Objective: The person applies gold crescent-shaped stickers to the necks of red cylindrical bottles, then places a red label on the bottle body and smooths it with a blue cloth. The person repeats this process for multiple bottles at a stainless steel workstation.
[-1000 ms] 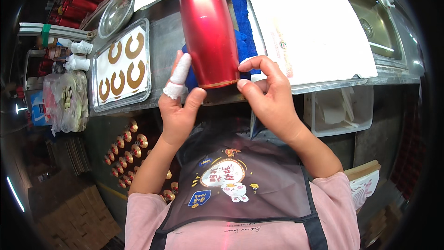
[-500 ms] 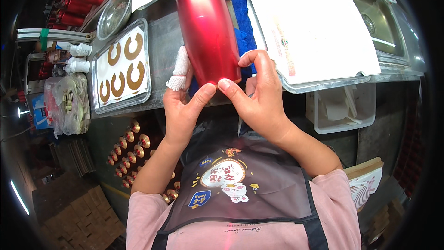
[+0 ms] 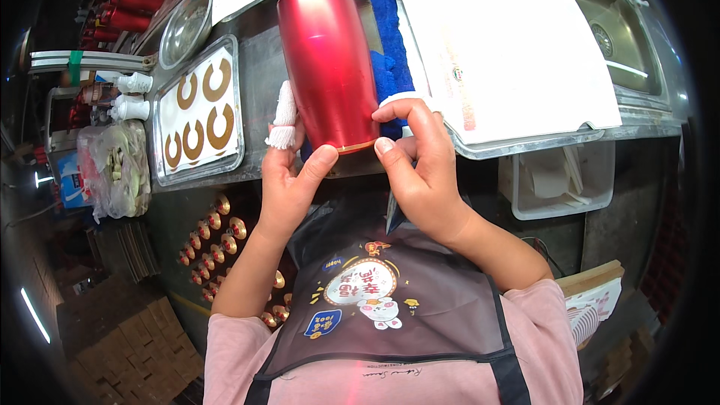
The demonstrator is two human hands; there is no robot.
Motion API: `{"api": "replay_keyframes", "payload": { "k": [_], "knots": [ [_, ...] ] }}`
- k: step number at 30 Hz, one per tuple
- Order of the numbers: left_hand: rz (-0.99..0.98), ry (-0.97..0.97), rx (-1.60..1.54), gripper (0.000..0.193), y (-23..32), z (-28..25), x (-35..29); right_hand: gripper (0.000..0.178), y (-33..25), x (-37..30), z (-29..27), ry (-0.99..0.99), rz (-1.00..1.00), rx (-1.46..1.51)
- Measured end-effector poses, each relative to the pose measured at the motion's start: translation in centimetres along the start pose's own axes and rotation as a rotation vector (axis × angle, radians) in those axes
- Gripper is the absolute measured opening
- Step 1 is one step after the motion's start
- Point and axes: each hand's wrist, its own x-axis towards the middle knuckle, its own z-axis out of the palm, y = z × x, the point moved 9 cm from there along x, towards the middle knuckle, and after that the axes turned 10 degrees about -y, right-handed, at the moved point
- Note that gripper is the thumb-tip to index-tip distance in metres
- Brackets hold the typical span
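A glossy red bottle (image 3: 327, 67) lies in front of me, its neck pointing away and its base toward me. A thin gold-coloured edge (image 3: 356, 148) shows along the base. My left hand (image 3: 289, 172) holds the bottle's left side, its thumb at the base's left corner. A white knitted cover (image 3: 284, 115) sits on one of its fingers. At the right, my right hand (image 3: 424, 169) has its index fingertip against the bottle's side and its thumb by the base's right corner. Its other fingers are curled and partly hidden.
A blue cloth (image 3: 391, 37) lies under and right of the bottle. On the left stands a tray (image 3: 238, 105) with brown C-shaped pieces (image 3: 220, 126), near a metal bowl (image 3: 185, 28). To the right are a large white board (image 3: 510, 37), a sink (image 3: 641, 79) and a plastic bin (image 3: 525, 199) below.
My thumbs have moved apart, the right one toward the base's right corner, and more of the gold edge shows. The bottle sits slightly further left and nearer in the view.
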Motion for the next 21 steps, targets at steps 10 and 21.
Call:
{"api": "replay_keyframes", "payload": {
  "k": [10,21],
  "knots": [
    [-0.052,0.003,-0.150,0.083,-0.9,-0.5,-0.2,0.048,-2.5,0.7,1.0,0.090,-0.044,-0.338],
    [0.015,-0.003,-0.085,0.086,-0.3,-0.3,0.1,0.029,-1.4,0.6,0.9,0.030,-0.074,-0.215]
  ]
}}
